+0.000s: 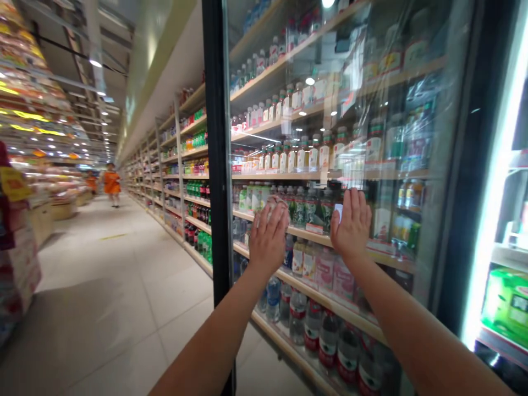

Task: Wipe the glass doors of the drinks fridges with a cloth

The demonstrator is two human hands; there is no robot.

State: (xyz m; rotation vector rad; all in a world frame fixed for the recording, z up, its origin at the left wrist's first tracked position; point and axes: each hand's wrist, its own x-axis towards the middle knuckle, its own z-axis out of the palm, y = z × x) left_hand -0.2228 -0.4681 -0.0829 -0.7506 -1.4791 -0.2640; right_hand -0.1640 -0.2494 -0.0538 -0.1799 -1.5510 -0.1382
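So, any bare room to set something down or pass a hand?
Bare floor runs between the far-left display and long shelving. A hand could probably pass between your left hand and right hand. Bottles crowd shelves behind the glass door.

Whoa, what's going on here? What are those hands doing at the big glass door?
A person in a shop has both hands up at a glass door, which looks open. The left hand has what seems to be a crumpled cloth under its fingers. The right hand is held flat, palm toward the glass. Through the glass you can see rows of bottles on shelves. Down the aisle is someone in orange.
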